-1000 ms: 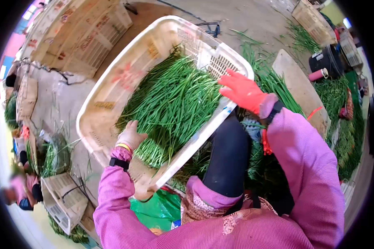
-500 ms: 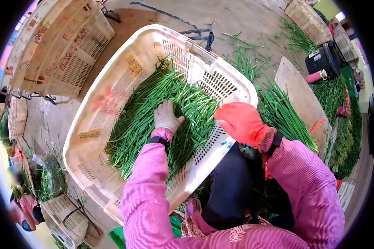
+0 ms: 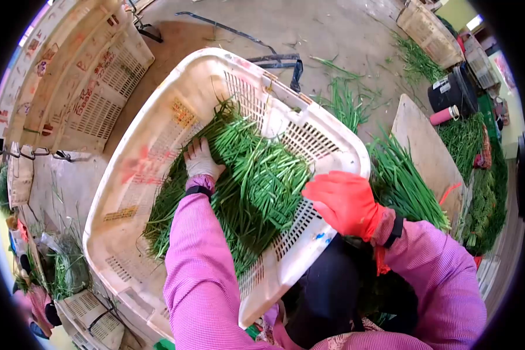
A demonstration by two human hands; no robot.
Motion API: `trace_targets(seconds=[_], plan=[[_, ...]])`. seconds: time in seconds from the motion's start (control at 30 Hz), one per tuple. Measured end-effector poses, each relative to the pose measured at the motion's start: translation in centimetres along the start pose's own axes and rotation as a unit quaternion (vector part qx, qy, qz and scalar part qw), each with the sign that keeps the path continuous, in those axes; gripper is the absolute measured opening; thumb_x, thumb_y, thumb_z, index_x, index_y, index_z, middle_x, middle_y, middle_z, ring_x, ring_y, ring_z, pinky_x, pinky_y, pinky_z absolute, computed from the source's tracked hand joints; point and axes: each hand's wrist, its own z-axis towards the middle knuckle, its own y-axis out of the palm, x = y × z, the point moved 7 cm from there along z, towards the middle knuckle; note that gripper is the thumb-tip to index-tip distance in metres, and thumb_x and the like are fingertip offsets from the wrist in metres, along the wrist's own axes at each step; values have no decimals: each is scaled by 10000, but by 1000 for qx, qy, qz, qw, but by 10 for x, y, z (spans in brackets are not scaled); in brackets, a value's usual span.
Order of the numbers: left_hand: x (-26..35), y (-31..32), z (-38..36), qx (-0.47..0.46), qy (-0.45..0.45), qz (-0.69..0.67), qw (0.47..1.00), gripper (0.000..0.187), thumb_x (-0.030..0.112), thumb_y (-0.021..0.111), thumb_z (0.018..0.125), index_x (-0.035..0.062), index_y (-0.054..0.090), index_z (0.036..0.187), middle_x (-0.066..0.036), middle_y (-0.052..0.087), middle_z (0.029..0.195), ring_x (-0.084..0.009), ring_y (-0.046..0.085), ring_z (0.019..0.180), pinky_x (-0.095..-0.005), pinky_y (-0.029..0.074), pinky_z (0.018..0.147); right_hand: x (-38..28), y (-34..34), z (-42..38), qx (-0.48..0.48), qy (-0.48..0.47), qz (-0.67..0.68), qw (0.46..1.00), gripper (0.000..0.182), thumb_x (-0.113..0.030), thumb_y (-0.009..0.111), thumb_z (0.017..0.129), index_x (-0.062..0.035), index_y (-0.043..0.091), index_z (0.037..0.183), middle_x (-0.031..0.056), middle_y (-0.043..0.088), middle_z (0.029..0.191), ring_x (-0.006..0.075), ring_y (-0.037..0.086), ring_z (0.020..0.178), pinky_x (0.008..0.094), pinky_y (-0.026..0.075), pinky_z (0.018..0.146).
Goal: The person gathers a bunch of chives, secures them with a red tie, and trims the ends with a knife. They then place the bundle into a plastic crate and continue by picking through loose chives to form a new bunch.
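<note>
A large white plastic basket (image 3: 139, 125) leans tilted across my lap, with a heap of cut green chives (image 3: 268, 181) inside. My left hand (image 3: 202, 160), in a pale grey glove, presses on the left side of the heap with its fingers spread. Over the basket's right rim lies my right hand (image 3: 344, 204) in an orange-red glove, its fingers together and curled inward around the edge. The cut pale ends of the chives lie close to its fingertips. The undersides of the right fingers are hidden.
Stacked white crates (image 3: 93, 87) stand at the left. More chives (image 3: 411, 189) lie beside a board (image 3: 411, 125) on the right. Farther back are a black bucket (image 3: 454, 90) and a pink cylinder (image 3: 444, 115). Another person (image 3: 38, 303) shows at the lower left.
My left hand has moved left and slightly up across the chives, exposing more of the heap's middle. My right hand and the basket's right rim sit a little lower in view.
</note>
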Motion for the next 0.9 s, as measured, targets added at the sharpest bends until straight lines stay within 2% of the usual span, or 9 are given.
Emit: trace_targets(seconds=[0.1, 0.17, 0.2, 0.4, 0.47, 0.5, 0.7, 0.83, 0.9], plan=[[-4, 2, 13, 2, -27, 19, 999, 1177, 433, 881, 595, 80, 198, 1486, -166, 381, 1474, -328, 353, 1383, -488, 295, 1117, 2, 0, 0, 17, -5, 6, 1000, 228, -181, 623, 863, -58, 699, 1040, 88, 703, 1030, 273, 658, 985, 409, 517, 906], [-12, 3, 16, -148, -101, -63, 982, 1212, 481, 876, 600, 86, 170, 1503, -163, 475, 1421, -311, 474, 1313, -450, 350, 1095, 2, 0, 1, 20, -7, 4, 1000, 223, -174, 628, 858, -60, 703, 1035, 88, 704, 1027, 273, 661, 980, 407, 522, 899], [-15, 6, 20, -124, -110, -22, 986, 1147, 515, 852, 626, 83, 234, 1491, -148, 545, 1360, -301, 561, 1224, -423, 377, 1084, 0, -1, 2, 29, -7, 6, 1000, 219, -168, 633, 854, -61, 707, 1030, 87, 705, 1025, 273, 664, 975, 405, 527, 891], [-7, -1, 23, -158, -72, 106, 979, 957, 535, 830, 646, 70, 442, 1387, -147, 513, 1400, -304, 525, 1274, -400, 403, 1067, 0, -1, 2, 25, 2, 8, 1000, 222, -173, 650, 844, -76, 714, 1033, 77, 708, 1031, 268, 669, 981, 407, 528, 905], [-10, 3, 22, -115, -54, -3, 992, 934, 518, 834, 643, 76, 457, 1374, -155, 504, 1415, -309, 510, 1293, -391, 411, 1067, 0, -1, 2, 26, 4, -1, 1000, 219, -174, 648, 846, -80, 714, 1033, 74, 708, 1029, 268, 670, 983, 411, 527, 908], [-14, 8, 17, -175, -92, -101, 975, 918, 475, 835, 648, 68, 454, 1377, -168, 516, 1404, -316, 508, 1293, -396, 399, 1084, 1, -1, 1, 27, 4, 5, 1000, 214, -174, 646, 850, -83, 714, 1031, 72, 708, 1034, 267, 669, 989, 412, 526, 910], [-16, 16, 9, -175, -81, -191, 962, 828, 420, 826, 654, 61, 481, 1316, -174, 571, 1342, -348, 578, 1203, -422, 456, 1013, -1, -3, 2, 30, 2, 4, 1000, 204, -172, 650, 849, -84, 715, 1021, 70, 708, 1030, 264, 670, 988, 413, 524, 909], [15, 8, -36, 69, -59, -11, 996, 701, 407, 783, 723, 116, 497, 1293, -106, 631, 965, -305, 645, 886, -440, 508, 759, 1, -2, 0, 37, 2, 9, 999, 196, -162, 654, 844, -79, 714, 1012, 72, 708, 1011, 260, 671, 978, 413, 524, 903], [29, 13, -63, 127, 10, -27, 992, 681, 288, 761, 716, 121, 486, 1316, -98, 604, 1016, -295, 610, 946, -439, 480, 788, 1, 0, -1, 37, 0, 11, 999, 196, -159, 654, 843, -78, 713, 1012, 73, 708, 1011, 258, 670, 979, 413, 524, 904]])
